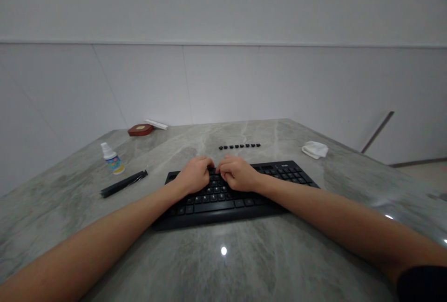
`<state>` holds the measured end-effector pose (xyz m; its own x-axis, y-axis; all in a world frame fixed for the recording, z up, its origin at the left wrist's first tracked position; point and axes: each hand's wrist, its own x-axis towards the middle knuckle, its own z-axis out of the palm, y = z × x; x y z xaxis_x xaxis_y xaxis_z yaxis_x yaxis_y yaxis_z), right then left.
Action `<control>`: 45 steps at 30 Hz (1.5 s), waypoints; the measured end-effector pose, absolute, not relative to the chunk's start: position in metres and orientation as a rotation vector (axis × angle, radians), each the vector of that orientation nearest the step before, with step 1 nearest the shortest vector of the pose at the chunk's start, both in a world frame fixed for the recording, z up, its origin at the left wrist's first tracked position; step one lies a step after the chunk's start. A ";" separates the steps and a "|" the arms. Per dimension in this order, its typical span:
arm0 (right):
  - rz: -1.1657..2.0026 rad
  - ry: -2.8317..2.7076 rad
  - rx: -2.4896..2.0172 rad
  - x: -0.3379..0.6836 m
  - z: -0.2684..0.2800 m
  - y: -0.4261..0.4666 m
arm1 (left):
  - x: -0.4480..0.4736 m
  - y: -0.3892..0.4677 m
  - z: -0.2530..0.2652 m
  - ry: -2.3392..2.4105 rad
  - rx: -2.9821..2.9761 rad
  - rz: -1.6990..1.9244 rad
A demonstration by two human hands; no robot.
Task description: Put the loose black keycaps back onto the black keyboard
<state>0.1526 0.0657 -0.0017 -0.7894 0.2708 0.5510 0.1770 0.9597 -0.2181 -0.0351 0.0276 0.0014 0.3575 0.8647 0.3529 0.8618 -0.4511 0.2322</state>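
A black computer keyboard [213, 207] lies on the marble-patterned table, and both hands rest over its upper rows. My left hand [195, 175] is closed, its fingers curled down at the keyboard's back edge, left of the middle. Beside it, my right hand [239, 174] is also closed, with thumb and fingers bent together on the upper keys. The fingertips nearly meet, and whatever lies under or between them is hidden. Behind the keyboard stands a short row of small black keycaps [242, 146].
On the left are a white spray bottle [113, 160] with a colourful label and a black long brush-like item [124, 184]. A reddish-brown case [140, 130] and a white flat object [157, 124] sit at the back left. A folded white cloth [314, 149] lies right.
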 end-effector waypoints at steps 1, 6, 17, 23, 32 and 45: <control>0.202 -2.500 -0.328 0.152 -0.003 0.065 | -0.035 0.028 0.001 1.626 2.590 0.666; 0.131 -2.396 -0.566 0.153 -0.001 0.080 | -0.033 0.030 -0.001 1.653 2.610 0.585; -0.243 -2.400 -1.067 0.137 0.008 0.162 | -0.034 0.031 0.001 1.640 2.580 0.482; -0.318 -2.578 -1.033 0.138 -0.005 0.165 | -0.035 0.032 0.000 1.588 2.566 0.564; -0.323 -2.657 -0.997 0.135 -0.006 0.174 | -0.036 0.032 -0.001 1.549 2.581 0.607; -0.383 -2.856 -0.888 0.149 0.012 0.128 | -0.035 0.032 -0.001 1.549 2.604 0.592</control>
<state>0.1491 0.1281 0.0125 -0.8193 0.5398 0.1934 0.5717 0.7951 0.2027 -0.0354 0.0316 -0.0011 0.4232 0.8563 0.2960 0.8355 -0.4952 0.2382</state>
